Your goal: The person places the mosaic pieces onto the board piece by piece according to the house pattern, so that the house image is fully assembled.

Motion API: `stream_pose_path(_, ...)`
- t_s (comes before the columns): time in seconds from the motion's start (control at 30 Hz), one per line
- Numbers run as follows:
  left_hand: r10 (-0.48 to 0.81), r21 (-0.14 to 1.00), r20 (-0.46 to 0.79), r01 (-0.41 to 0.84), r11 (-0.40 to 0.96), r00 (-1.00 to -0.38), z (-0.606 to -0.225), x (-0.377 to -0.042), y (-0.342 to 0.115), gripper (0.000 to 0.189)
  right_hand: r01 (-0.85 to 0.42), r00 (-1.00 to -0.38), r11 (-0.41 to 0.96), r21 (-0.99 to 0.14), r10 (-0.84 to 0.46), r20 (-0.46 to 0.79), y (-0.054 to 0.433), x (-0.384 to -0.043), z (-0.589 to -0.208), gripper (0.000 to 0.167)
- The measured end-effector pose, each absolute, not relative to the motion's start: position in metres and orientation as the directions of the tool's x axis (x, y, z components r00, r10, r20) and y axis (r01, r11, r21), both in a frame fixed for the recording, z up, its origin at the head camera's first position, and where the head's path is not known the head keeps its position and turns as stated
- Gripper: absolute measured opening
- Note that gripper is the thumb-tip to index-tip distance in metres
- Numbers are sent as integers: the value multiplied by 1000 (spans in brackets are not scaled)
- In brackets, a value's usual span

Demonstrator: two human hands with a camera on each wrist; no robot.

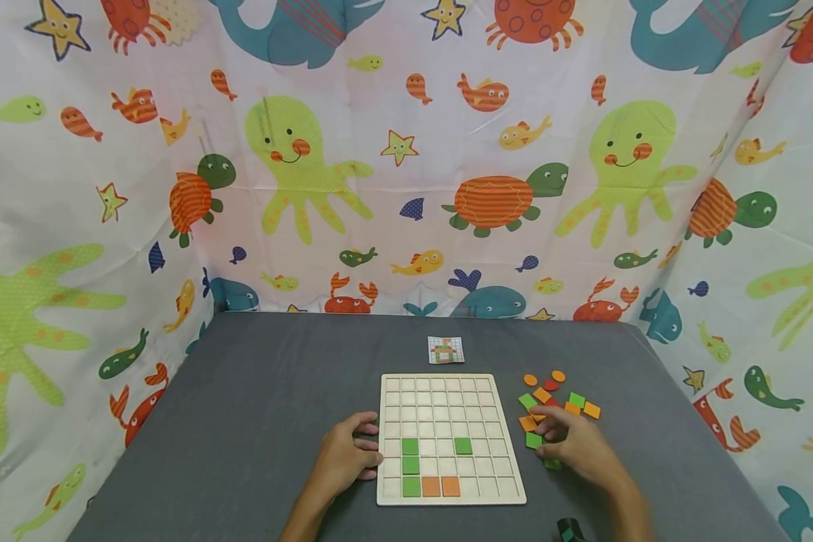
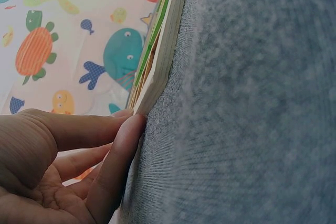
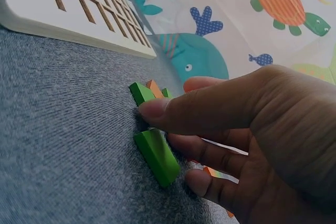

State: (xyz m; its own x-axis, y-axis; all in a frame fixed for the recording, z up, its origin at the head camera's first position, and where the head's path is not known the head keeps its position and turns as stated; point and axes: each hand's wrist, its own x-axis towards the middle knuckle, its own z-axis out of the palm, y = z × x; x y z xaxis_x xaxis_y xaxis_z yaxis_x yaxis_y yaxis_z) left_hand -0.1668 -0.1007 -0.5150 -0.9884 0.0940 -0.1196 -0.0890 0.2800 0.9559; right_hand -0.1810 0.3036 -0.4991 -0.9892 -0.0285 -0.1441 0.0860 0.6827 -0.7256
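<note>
A cream grid board (image 1: 436,429) lies on the grey cloth. Three green square tiles (image 1: 410,466) stand in one column, two orange tiles (image 1: 441,486) fill cells in the bottom row, and a single green tile (image 1: 463,446) sits farther right. At the board's left edge is my left hand (image 1: 348,455); its thumb and a finger (image 2: 123,142) pinch that edge in the left wrist view. My right hand (image 1: 577,444) hovers over loose tiles right of the board, fingers loosely bent and apart. Beside its fingertips, a green tile (image 3: 157,158) lies on the cloth.
Round orange pieces (image 1: 530,380), red pieces (image 1: 551,385) and more green and orange squares (image 1: 591,410) are scattered beyond the right hand. A small picture card (image 1: 445,350) lies behind the board. A dark object (image 1: 569,529) shows at the near edge. Printed curtains (image 1: 413,150) enclose the table.
</note>
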Motion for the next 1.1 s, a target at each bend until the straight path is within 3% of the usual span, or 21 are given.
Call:
stream_pose_path(0.73, 94, 962, -118, -90, 259, -989, -514, -166, -101, 70, 51, -994, 688, -724, -38, -106, 305, -181, -499, 60)
stream_pose_path(1.1, 109, 961, -109, -77, 267, -988, -513, -166, -102, 70, 3, -992, 626, -780, -95, -80, 295, -177, -496, 60)
